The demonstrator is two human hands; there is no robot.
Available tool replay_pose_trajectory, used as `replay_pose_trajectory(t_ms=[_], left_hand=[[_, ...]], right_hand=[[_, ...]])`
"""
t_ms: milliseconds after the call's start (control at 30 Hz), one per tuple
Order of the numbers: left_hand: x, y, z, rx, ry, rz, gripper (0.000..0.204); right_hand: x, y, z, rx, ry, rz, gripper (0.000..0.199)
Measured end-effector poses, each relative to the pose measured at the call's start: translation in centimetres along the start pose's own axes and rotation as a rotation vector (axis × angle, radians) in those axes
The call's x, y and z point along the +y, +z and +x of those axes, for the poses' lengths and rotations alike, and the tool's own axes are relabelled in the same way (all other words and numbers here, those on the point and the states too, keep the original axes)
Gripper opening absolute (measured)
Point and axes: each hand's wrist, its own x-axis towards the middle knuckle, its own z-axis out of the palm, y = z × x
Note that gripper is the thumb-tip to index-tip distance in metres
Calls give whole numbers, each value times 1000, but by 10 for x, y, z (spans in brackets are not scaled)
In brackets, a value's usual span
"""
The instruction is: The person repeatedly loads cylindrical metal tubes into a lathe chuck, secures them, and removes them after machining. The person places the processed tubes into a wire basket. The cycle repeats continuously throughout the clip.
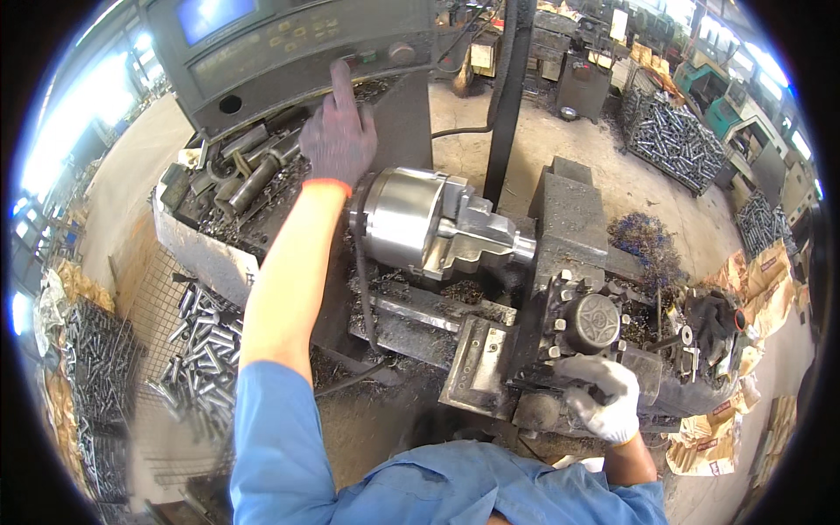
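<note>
Workshop floor of bare concrete surrounds a metal lathe [490, 289], with wire crates of steel bar stock [674, 140] beyond it and loose cylindrical blanks [197, 350] in a mesh bin to its left. On the lathe, the three-jaw chuck [411, 219] holds a short steel workpiece [516, 249] whose long axis runs left to right along the spindle line, pointing toward the tool post [591, 319].

Left hand [337, 131], in a dark knit glove, lies above and left of the chuck. Its index finger is extended onto the buttons of the control panel [297, 44]; the other fingers are loosely curled and hold nothing.

Right hand [604, 398], in a white glove, lies below and right of the chuck, just below the tool post. Its grip is closed around a dark carriage handle [602, 395]. This hand is the nearer one to the workpiece, which lies up and left of it.
</note>
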Motion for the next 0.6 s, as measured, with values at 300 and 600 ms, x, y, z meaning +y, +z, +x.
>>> replay_pose_trajectory(t_ms=[300, 600], left_hand=[[-7, -34, -97, 124, 164, -240, 58], [-34, -341, -909, -309, -1905, 597, 33]], right_hand=[[0, 45, -24, -209, 330, 244, 41], [23, 333, -52, -1062, 257, 534, 33]])
